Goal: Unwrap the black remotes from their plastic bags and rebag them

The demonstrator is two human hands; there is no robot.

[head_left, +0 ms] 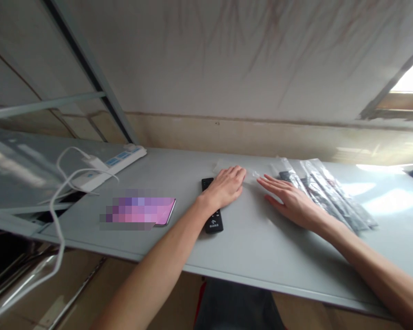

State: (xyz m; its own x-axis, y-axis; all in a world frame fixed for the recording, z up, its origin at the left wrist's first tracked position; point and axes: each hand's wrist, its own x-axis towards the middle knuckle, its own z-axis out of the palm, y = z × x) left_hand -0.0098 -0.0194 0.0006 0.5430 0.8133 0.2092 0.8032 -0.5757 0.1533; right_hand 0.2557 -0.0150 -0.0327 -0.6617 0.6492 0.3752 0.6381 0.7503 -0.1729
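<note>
My left hand (pixel 228 185) rests over the middle of the grey table, its fingers curled together near a clear plastic wrapper (pixel 250 176). Below its wrist lies a black remote control (pixel 214 223), partly covered by my forearm. My right hand (pixel 287 197) is flat with fingers stretched to the left, their tips near the wrapper's right end. Beside and beyond it, several black remotes in clear plastic bags (pixel 325 192) lie side by side, partly hidden by the hand. Whether my left fingers pinch the wrapper is hard to make out.
A phone with a pink screen (pixel 165 211) lies at the left on the table (pixel 254 256). Farther left is a white power strip (pixel 105 172) with a white cable (pixel 57 220) hanging over the front edge. A metal frame post (pixel 113 110) rises behind it, and a wall runs along the back.
</note>
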